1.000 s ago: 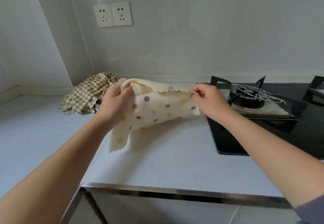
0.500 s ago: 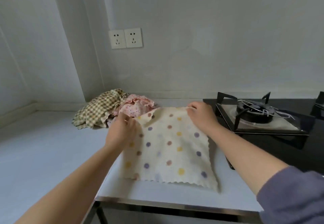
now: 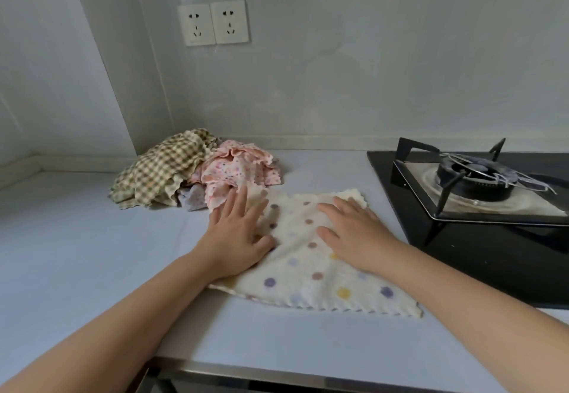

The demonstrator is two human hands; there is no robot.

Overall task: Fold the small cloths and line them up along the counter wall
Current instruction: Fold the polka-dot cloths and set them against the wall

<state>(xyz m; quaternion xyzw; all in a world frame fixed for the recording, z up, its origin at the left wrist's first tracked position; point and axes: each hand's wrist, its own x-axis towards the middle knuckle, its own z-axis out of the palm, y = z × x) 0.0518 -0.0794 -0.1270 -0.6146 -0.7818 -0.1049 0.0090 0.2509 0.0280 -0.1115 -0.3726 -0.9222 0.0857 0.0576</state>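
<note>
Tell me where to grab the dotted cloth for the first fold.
Probably the two near corners of the dotted cloth, pinched from the front of the counter. The cloth lies spread flat under the left hand and right hand, and its near hem is free, well clear of the pile of cloths.

This is a home kitchen. A black glass hob (image 3: pixel 477 254) is set into the pale desk (image 3: pixel 77 238), with a gas burner (image 3: pixel 474 177) under a pronged pan support (image 3: pixel 400 155). Two white sockets (image 3: pixel 214 23) sit on the plain grey wall (image 3: pixel 369 69) above. Small household cloths (image 3: pixel 160 174), checked and floral, lie heaped in the corner, and a dotted cloth (image 3: pixel 311 272) lies spread beside the hob.
</note>
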